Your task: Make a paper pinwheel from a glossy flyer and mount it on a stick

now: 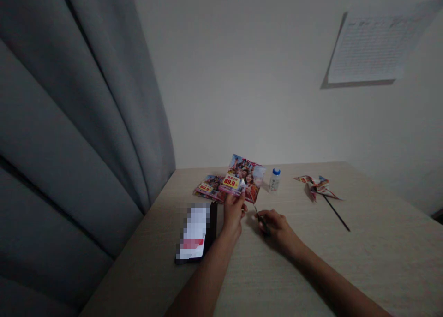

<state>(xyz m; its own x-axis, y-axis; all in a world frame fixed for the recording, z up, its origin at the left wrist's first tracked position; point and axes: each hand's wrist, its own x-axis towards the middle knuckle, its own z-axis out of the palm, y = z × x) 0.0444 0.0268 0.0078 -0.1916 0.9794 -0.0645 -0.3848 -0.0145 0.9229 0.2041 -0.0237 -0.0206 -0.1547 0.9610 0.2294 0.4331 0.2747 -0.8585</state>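
My left hand (234,211) grips the lower edge of a colourful printed flyer (246,171), holding it tilted up above the table. In my right hand (277,225) is a pair of scissors (263,224) with dark handles. Their thin blades point up and to the left, against the lower right part of the flyer; I cannot tell how far they are parted. Behind my left hand lies a small stack of similar flyers (209,187), partly covered by the held one.
A phone (192,234) in a dark case lies left of my left forearm. A small clear bottle with a blue cap (274,180) stands behind. On the right of the table (363,266) lies a paper pinwheel (316,188) on a black stick. A grey curtain (114,100) hangs at left.
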